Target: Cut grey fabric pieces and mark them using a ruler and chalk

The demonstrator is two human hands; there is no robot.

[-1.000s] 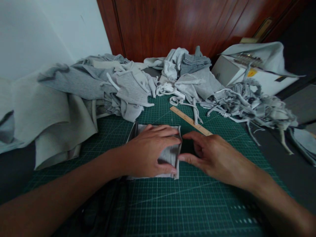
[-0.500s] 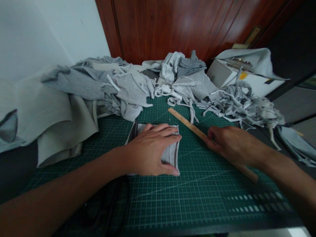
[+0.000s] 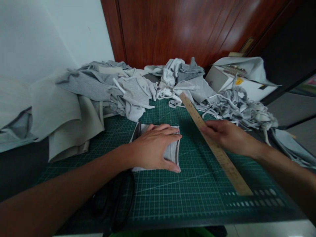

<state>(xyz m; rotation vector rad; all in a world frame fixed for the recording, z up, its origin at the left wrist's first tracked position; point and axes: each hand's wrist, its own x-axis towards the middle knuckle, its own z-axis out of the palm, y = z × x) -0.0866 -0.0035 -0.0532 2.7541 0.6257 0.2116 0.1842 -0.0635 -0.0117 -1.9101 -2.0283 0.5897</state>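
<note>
My left hand (image 3: 155, 148) lies flat with fingers spread over a small grey fabric piece (image 3: 174, 151) that has a raised seam along its right side. Much of that fabric is hidden under the palm. Black scissors (image 3: 119, 200) rest beneath my left wrist, their handles towards me and a dark blade showing at the fabric's left edge. A wooden ruler (image 3: 227, 166) is gripped near its middle by my right hand (image 3: 222, 135), thumb on top. It slants from far left to near right, lifted off the green cutting mat (image 3: 187, 197).
Heaped grey cloth (image 3: 93, 80) lines the back left, with large beige-grey sheets (image 3: 54, 112) at the left. Tangled fabric strips (image 3: 244, 105) lie at the right before a white box (image 3: 249, 84). A wooden door (image 3: 172, 29) stands behind.
My right hand has raised the ruler off the mat and turned its broad face towards me; its far end reaches farther back. My left hand stays on the fabric. The view has shifted slightly.
</note>
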